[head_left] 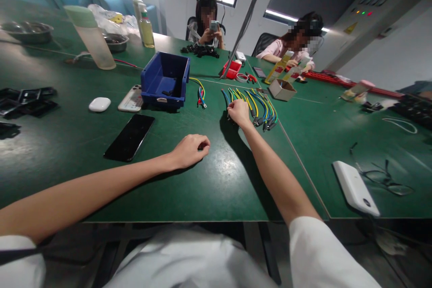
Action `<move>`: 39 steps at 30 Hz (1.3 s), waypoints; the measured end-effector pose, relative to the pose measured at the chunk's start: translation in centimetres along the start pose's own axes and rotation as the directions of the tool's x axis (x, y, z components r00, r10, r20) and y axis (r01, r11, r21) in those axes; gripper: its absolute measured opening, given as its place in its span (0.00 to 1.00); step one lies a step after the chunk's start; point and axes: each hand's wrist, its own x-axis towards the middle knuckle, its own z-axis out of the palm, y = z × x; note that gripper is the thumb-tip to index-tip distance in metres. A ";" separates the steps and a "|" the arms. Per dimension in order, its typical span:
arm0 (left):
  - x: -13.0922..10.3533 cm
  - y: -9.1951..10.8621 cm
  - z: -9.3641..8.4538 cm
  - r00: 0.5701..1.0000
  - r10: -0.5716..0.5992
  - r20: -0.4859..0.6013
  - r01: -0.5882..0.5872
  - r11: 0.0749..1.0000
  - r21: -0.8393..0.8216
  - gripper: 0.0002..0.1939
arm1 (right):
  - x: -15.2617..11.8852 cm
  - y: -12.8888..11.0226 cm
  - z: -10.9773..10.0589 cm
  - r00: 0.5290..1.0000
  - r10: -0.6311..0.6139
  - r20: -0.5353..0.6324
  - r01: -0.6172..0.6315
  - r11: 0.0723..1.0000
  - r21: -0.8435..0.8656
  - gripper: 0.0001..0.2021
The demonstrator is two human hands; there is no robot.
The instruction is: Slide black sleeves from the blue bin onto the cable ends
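My left hand [191, 150] rests on the green table with its fingers curled in and nothing visible in them. Farther forward, my right hand [240, 112] pinches the lower end of a short wire at the left side of a spread of wires; its fingertips partly hide that end. The wires [268, 105] are blue, yellow and green, lie roughly side by side, and many have dark sleeves at their near ends. A smaller bunch of wires [201, 94] with ring terminals lies to the left, beside a blue bin [165, 81] holding small dark pieces.
A black phone [130, 137], another phone [131, 99] and a white earbud case [100, 104] lie left. A tumbler [91, 38] stands behind them. At right are a small carton [281, 90], a white power bank [356, 187] and glasses [388, 180]. Two people sit across.
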 end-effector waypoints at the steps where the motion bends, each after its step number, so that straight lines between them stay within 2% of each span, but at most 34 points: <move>1: 0.0 0.0 0.0 1.000 0.005 0.002 -0.005 1.000 0.000 0.06 | -0.1 -0.1 0.0 1.000 -0.003 -0.002 0.003 1.000 -0.006 0.13; 8: 0.0 0.0 0.0 1.000 0.019 0.001 -0.019 1.000 0.008 0.06 | -1.0 -1.1 -0.2 1.000 0.016 -0.024 -0.018 0.998 -0.065 0.13; 15: 0.0 0.0 0.0 0.999 0.030 0.018 -0.031 0.999 0.020 0.06 | -1.4 -1.7 0.1 0.999 0.032 0.019 -0.029 0.993 -0.115 0.14; 25: -0.1 0.1 0.0 1.000 0.023 0.017 -0.024 1.000 0.017 0.06 | -1.7 -1.8 0.6 0.999 -0.040 0.035 0.046 0.983 -0.176 0.15; 39: -0.1 -0.1 0.0 0.999 0.033 0.020 -0.033 0.999 0.009 0.06 | -1.5 -1.4 1.0 1.000 -0.020 0.003 0.021 0.977 -0.211 0.18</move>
